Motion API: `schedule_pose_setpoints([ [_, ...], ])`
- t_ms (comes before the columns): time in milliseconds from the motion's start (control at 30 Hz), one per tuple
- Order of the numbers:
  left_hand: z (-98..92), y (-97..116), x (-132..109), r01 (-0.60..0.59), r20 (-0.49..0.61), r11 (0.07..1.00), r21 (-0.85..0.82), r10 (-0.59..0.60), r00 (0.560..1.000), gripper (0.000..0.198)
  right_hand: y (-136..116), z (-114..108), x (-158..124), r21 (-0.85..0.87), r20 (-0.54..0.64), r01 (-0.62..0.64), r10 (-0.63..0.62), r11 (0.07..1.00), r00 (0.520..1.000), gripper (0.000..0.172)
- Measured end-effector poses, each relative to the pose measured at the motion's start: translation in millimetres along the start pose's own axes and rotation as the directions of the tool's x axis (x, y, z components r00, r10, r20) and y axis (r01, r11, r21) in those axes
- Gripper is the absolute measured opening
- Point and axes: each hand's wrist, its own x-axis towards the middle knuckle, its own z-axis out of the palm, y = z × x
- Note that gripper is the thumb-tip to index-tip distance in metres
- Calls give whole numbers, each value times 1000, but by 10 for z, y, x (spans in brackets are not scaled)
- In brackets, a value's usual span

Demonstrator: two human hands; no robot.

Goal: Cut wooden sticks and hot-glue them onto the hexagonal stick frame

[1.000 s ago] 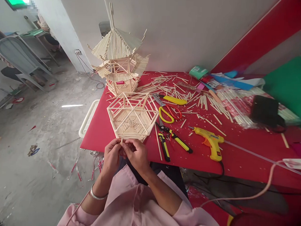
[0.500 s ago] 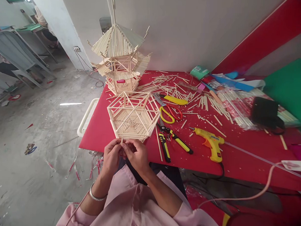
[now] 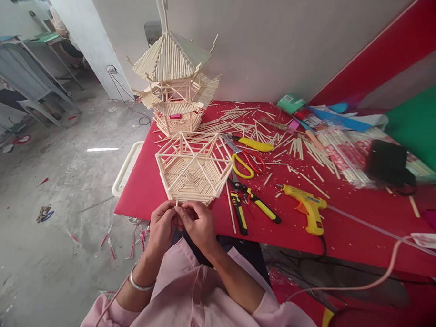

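Note:
My left hand (image 3: 162,227) and my right hand (image 3: 198,224) meet at the near edge of the red table (image 3: 160,190), fingers pinched together on a thin wooden stick (image 3: 176,204) that pokes up between them. Just beyond my fingers lies a hexagonal frame of sticks (image 3: 192,168), flat on the table. Behind it stands a stick-built pagoda model (image 3: 173,83) with tiered roofs.
Black-and-yellow cutters (image 3: 243,202), yellow-handled scissors (image 3: 243,163), a yellow utility knife (image 3: 253,144) and a yellow glue gun (image 3: 307,205) lie right of the frame. Loose sticks (image 3: 276,141) litter the table. A black pouch (image 3: 388,162) sits far right. Bare concrete floor (image 3: 49,186) lies left.
My hands stay pinched on the stick in the same place. The view has only shifted slightly.

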Motion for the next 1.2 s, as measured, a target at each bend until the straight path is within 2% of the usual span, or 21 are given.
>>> schedule_pose_setpoints([
  [1200,10,7,-1,-6,8,1000,-27,6,1000,16,23,-25,-2,-11,11,38,-37,999,999,14],
])
